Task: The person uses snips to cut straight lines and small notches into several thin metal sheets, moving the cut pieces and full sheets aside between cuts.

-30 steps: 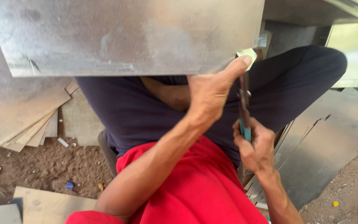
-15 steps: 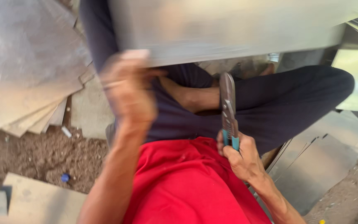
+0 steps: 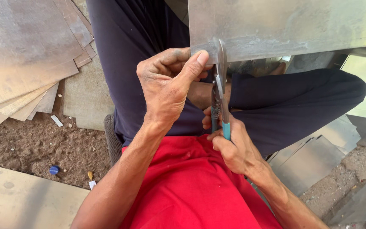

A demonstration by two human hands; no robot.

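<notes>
On the far left, a fanned stack of metal sheets [image 3: 26, 55] lay on the dirt ground [image 3: 34, 148], with a small blue cap [image 3: 54, 170] nearer. Toward the middle, the left hand [image 3: 168, 85] was pinched on the lower left corner of the metal sheet [image 3: 284, 25] held up over the lap, thumb pressed against its face and fingers curled behind the edge. Just right of that thumb, the tin snips [image 3: 219, 89] stood upright, blades bitten onto the sheet's lower edge, and the right hand [image 3: 231, 146] was wrapped tight round the teal handles below. That sheet looked thin, stiff yet springy, light for its span, and likely sharp along the edges; holding it close beside the blades seemed the steadiest grip, keeping skin off the raw rim. Farther right, more flat sheets [image 3: 314, 157] rested on the ground beside the dark trouser leg [image 3: 301, 101].
</notes>
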